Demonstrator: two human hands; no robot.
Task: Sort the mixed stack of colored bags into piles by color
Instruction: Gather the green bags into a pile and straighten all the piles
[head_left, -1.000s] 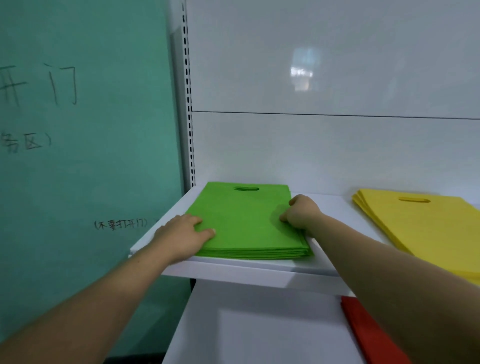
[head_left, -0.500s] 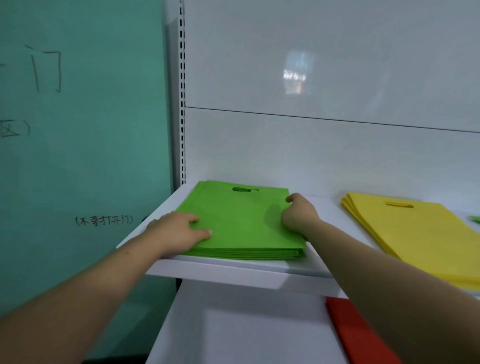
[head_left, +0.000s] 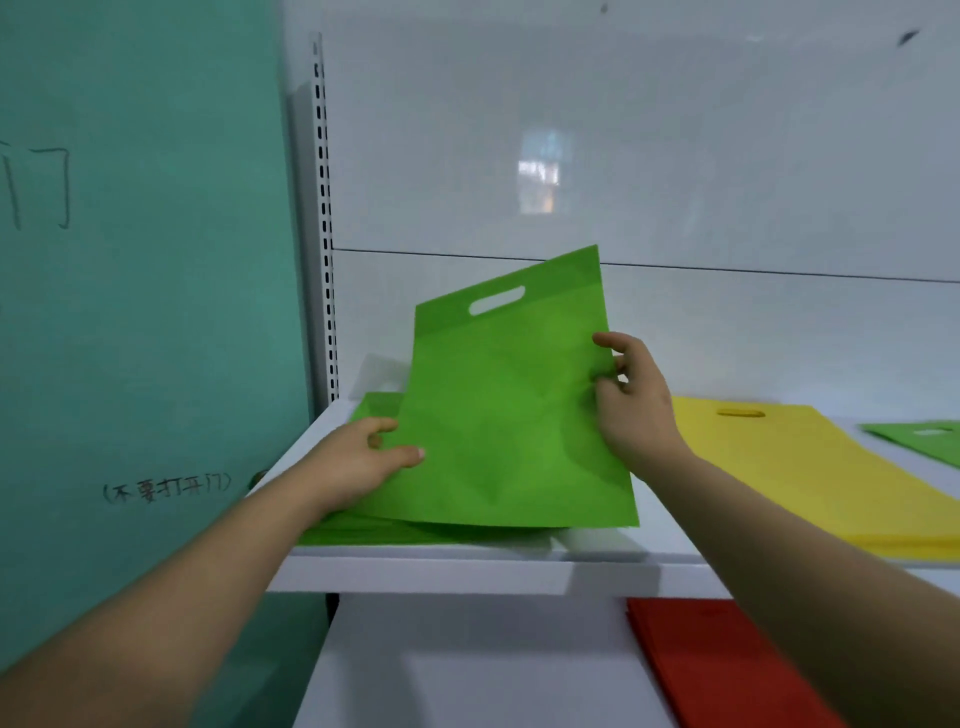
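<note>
L grip (head_left: 358, 460), R grip (head_left: 636, 410): green bag (head_left: 498, 415)

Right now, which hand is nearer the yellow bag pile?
Right. The right hand, pinching the green bag at its right edge, sits just left of the yellow bag pile; the left hand holds the bag's opposite edge, farther away.

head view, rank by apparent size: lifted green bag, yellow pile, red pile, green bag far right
1. lifted green bag, clearly largest.
2. yellow pile, partly hidden.
3. red pile, cropped by the frame and covered; its rank against yellow is unsure.
4. green bag at far right, mostly out of frame.
</note>
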